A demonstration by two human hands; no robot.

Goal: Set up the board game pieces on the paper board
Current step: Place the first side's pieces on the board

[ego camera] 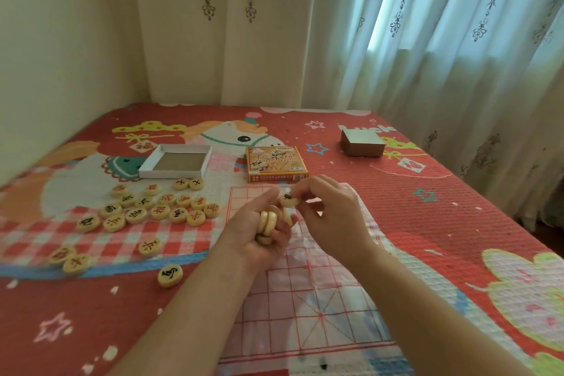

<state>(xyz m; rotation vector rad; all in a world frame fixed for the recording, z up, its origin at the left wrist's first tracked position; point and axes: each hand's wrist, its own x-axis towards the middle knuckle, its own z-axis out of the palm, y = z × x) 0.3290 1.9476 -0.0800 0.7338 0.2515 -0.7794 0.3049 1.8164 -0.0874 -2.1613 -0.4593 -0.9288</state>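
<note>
A thin paper board (308, 299) with a red grid lies on the bed in front of me. My left hand (259, 229) is held above it and grips a small stack of round wooden pieces (268, 221). My right hand (329, 207) pinches one wooden piece (288, 199) with a black character, just above the stack. Several more round pieces (158, 210) with red or black characters lie loose on the bedspread to the left of the board.
An open white box tray (175, 162) and the orange game box lid (276, 163) sit beyond the pieces. A grey box (362, 142) stands at the far right. The red patterned bedspread (442, 223) meets curtains at the back and right.
</note>
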